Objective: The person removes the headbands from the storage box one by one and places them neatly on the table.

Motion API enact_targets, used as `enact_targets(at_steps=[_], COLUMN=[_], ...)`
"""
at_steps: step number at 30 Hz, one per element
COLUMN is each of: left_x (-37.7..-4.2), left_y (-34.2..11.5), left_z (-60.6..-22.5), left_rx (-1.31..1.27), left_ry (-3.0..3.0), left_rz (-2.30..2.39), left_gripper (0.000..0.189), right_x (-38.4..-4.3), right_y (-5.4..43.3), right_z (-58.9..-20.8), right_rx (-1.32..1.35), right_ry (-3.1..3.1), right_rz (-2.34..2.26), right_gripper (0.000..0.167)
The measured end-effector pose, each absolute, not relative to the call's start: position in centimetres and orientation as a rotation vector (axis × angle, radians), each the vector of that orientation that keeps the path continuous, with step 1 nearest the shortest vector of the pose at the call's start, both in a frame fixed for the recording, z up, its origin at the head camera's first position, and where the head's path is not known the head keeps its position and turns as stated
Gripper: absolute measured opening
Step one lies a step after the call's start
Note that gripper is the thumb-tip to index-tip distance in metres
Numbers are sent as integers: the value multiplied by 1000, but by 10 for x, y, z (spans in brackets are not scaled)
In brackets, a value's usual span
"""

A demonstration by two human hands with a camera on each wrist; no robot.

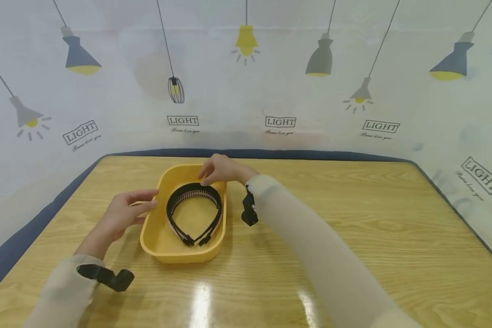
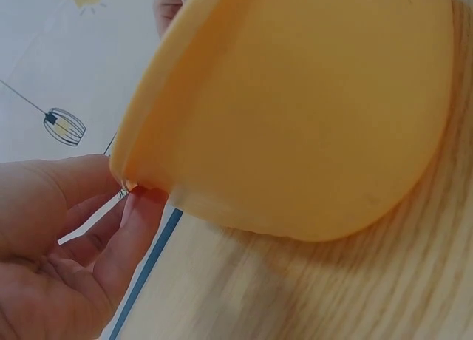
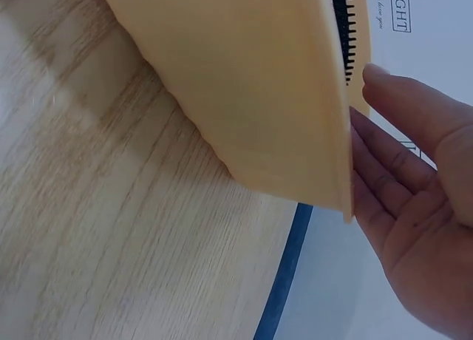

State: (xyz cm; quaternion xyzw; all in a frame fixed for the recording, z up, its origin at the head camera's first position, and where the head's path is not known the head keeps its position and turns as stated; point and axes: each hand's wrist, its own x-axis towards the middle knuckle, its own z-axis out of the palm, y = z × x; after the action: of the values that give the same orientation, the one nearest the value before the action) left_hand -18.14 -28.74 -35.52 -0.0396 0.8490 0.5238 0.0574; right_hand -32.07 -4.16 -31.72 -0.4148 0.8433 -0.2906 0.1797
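A yellow plastic tub [image 1: 182, 258] stands on the wooden table. Inside it lies a black headband [image 1: 171, 200] with comb-like teeth and a pinkish inner edge, its two ends near the front. Thumb and fingers of my left hand [image 1: 123, 212] pinch the tub's left rim, as the left wrist view also shows. My right hand [image 1: 223, 169] is over the tub's far right corner, above the headband's curved top. In the right wrist view, the right thumb [image 3: 414, 107] is spread from the fingers, which touch the tub's rim. Nothing shows gripped between them.
The wooden table [image 1: 332, 205] extends to the right of the tub. A dark blue border [image 1: 270, 155] runs along its far edge. Behind hangs a pale curtain [image 1: 229, 91] printed with lamps. Black wrist cameras [image 1: 249, 212] are strapped over both pale sleeves.
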Motion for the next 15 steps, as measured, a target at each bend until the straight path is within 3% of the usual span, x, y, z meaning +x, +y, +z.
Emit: enact_targets(at_steps=[15], left_x=[-182], left_y=[-289], left_z=[-356], left_rx=[-99], left_ry=[2555], left_rz=[1618], left_gripper=[53], right_x=[-317], right_y=[-49], right_z=[-321], right_rx=[-1173], right_ry=[2407], right_rz=[-743], right_gripper=[23])
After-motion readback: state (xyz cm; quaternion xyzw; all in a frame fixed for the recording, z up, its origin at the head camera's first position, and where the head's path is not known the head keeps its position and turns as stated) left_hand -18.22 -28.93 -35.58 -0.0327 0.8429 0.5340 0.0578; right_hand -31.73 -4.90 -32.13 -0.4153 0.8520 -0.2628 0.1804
